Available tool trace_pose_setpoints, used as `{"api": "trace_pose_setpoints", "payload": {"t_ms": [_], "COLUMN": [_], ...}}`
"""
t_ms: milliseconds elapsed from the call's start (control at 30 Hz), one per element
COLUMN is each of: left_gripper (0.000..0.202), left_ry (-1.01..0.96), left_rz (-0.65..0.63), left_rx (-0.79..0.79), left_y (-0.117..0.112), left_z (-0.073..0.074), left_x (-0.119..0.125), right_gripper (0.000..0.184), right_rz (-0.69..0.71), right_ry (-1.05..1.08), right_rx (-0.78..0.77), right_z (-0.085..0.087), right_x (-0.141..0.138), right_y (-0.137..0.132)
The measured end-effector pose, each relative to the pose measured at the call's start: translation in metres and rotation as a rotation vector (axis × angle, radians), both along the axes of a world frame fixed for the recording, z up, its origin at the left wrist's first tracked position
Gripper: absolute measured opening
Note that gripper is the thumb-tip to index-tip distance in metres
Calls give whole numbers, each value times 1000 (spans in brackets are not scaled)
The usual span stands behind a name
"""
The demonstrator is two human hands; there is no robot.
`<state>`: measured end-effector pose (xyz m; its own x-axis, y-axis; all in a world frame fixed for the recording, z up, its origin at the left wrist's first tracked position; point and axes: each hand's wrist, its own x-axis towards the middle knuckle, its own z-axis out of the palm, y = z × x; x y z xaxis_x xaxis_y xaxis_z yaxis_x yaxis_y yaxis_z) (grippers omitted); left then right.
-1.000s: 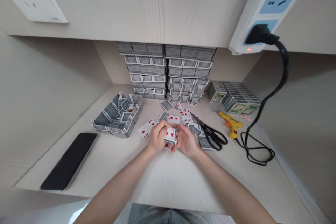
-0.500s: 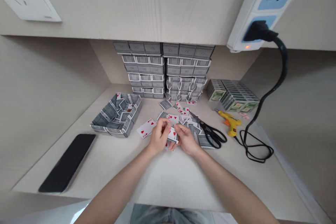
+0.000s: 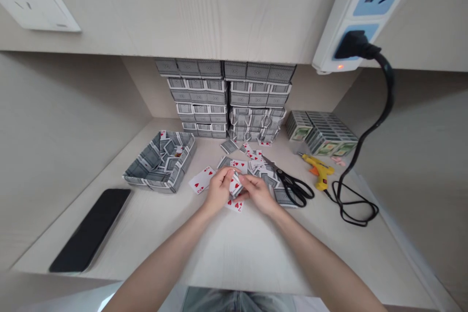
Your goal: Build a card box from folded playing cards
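Between my two hands is a playing card [image 3: 236,184] with red hearts, its edges folded. My left hand [image 3: 218,189] pinches its left side, and my right hand [image 3: 259,192] grips the right side. Just below my hands a seven of hearts [image 3: 234,205] lies on the table, partly covered. To the left of my left hand rests a two of hearts [image 3: 202,180]. Loose cards [image 3: 262,169], some face up and some face down, are scattered behind and right of my hands. Black-handled scissors [image 3: 292,186] lie over them, blades pointing back left.
A box made of folded cards [image 3: 178,175] holds more folded cards at left, with a black phone [image 3: 91,229] nearer. Stacked card boxes [image 3: 199,97] stand at the back. Right are card packs [image 3: 331,134], a yellow glue gun [image 3: 319,170], its cord [image 3: 356,224] and a power strip [image 3: 351,48].
The held card has been turned to a steeper tilt between my fingers. More of the seven of hearts beneath shows. The whole view has shifted slightly.
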<state>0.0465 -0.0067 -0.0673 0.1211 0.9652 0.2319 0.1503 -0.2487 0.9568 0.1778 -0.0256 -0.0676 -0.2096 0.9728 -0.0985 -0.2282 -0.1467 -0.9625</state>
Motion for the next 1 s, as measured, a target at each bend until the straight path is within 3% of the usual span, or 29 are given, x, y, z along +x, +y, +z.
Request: {"api": "trace_pose_setpoints", "payload": {"t_ms": [133, 333, 667, 1000], "left_gripper": [32, 22, 23, 34], "left_ry": [-77, 36, -251, -331], "left_rz": [-19, 38, 113, 102], "left_rx": [-96, -82, -213, -323], "left_y": [0, -3, 5, 12], "left_z": [-1, 2, -10, -7], "left_x": [2, 3, 7, 8], "right_gripper": [35, 32, 32, 27], "right_rz": [-1, -30, -24, -101], "right_ry": [-55, -71, -217, -154], "right_rx": [33, 96, 212, 123], "right_z": [-3, -9, -19, -16], "right_x": [-3, -5, -9, -14], "right_y": [0, 0, 4, 1]}}
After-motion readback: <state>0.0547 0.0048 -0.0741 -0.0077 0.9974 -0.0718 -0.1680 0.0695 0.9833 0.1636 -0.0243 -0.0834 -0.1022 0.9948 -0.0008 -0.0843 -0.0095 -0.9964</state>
